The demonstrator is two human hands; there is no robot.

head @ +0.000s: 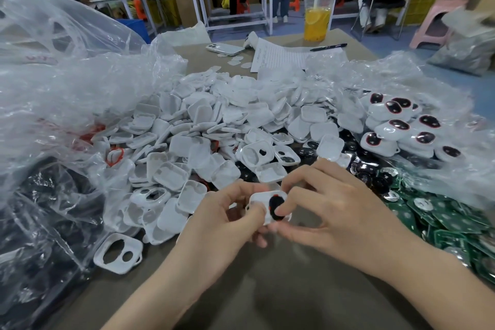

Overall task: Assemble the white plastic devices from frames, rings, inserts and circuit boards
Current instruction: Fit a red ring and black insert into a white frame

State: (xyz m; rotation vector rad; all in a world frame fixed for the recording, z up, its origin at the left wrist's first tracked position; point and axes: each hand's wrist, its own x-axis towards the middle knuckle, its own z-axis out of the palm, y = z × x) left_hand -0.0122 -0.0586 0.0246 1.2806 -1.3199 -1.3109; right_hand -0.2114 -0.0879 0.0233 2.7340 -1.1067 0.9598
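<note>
Above the table [267,289], left hand [214,220] and right hand [334,211] pinch a frame [261,197] bearing a black insert [276,205]. A clear bag [428,80] holds finished devices [396,126]; the cup [317,16] holds orange drink. Writing on the sheet [278,57] is unreadable.

A heap of plastic shells [214,128] fills the picture's middle; circuit boards [442,220] lie lower right, a phone [224,49] and cup [317,15] behind, upper centre.
</note>
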